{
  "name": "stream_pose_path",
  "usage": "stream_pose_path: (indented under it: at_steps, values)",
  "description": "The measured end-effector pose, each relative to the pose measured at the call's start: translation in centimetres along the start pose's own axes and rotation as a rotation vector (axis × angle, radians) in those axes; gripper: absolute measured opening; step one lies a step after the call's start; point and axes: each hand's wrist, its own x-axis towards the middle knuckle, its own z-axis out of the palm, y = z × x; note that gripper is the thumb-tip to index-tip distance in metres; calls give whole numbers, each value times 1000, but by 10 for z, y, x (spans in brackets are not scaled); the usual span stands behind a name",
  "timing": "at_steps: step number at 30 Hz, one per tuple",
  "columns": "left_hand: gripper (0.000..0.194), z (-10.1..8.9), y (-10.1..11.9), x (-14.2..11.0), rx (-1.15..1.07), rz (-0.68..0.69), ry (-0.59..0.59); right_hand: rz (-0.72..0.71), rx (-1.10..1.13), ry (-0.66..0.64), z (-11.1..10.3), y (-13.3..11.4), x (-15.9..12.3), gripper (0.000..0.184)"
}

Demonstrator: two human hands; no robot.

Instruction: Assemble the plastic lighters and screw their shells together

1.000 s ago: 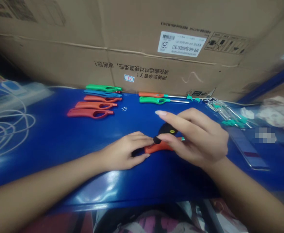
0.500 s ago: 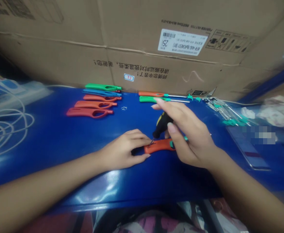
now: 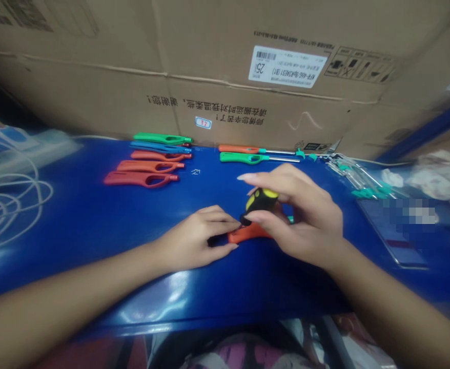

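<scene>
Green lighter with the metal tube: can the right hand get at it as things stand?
Probably not directly: the right hand has the screwdriver in its fingers. Otherwise, the way to the green lighter looks free.

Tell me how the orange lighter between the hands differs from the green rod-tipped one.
The left hand holds the orange lighter; the green lighter lies untouched. The right hand partly hides the orange lighter, while the green lighter shows fully. Both lie on the blue table.

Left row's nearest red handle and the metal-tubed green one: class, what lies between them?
A few thin, pale pieces on the blue table; head view shows them.
</scene>
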Motion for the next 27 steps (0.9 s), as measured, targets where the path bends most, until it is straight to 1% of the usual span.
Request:
stream_pose_path:
  at_steps: [2, 3, 4, 6, 7, 8, 9, 11, 12, 13, 14, 16, 17, 18, 19, 21, 23, 24, 25, 27]
  values:
    - [24, 0, 0, 0, -5, -7, -7, -73, -149, 44, 0, -1, 0, 42]
    - [24, 0, 0, 0, -9, -11, -10, -85, -183, 28, -1, -2, 1, 42]
    - [23, 0, 0, 0, -14, -13, -12, -75, -169, -12, -2, -3, 1, 42]
    - [22, 0, 0, 0, -20, -17, -16, -26, -33, -102, -3, -6, 3, 41]
    - [22, 1, 0, 0, -22, -20, -19, -8, 30, -115, -3, -7, 3, 40]
    - [21, 1, 0, 0, -23, -24, -20, -4, 51, -93, -2, -8, 3, 38]
    - [20, 1, 0, 0, -24, -26, -20, -14, 25, -42, -2, -9, 3, 36]
    - [20, 1, 0, 0, -30, -26, -18, -46, -113, 68, -1, -10, 2, 35]
    - [20, 1, 0, -1, -33, -24, -20, -49, -172, 88, 0, -10, 1, 36]
    - [21, 1, 1, 0, -29, -26, -19, -38, -190, 71, -1, -11, 1, 37]
    - [23, 1, 1, 0, -26, -28, -18, -16, -156, 27, -1, -11, 2, 38]
    - [23, 1, 2, 0, -20, -35, -18, 25, -2, -70, -3, -12, 3, 41]
    - [21, 1, 2, 0, -23, -37, -18, 27, 69, -93, -4, -13, 4, 41]
    - [19, 1, 3, 0, -27, -38, -18, 15, 102, -84, -5, -13, 5, 38]
    - [18, 1, 3, 1, -31, -40, -19, -6, 81, -55, -6, -14, 5, 33]
    - [21, 1, 3, 1, -32, -43, -20, -64, -77, 18, -7, -14, 5, 24]
    - [24, 1, 3, 0, -28, -48, -24, -81, -198, 28, -7, -15, 3, 26]
    - [24, 1, 2, 0, -25, -51, -27, -64, -186, 0, -8, -14, 3, 31]
    - [24, 1, 2, -1, -22, -54, -29, -29, -124, -42, -8, -14, 3, 37]
    - [23, 2, 3, -1, -17, -58, -31, 58, 76, -136, -8, -11, 3, 44]
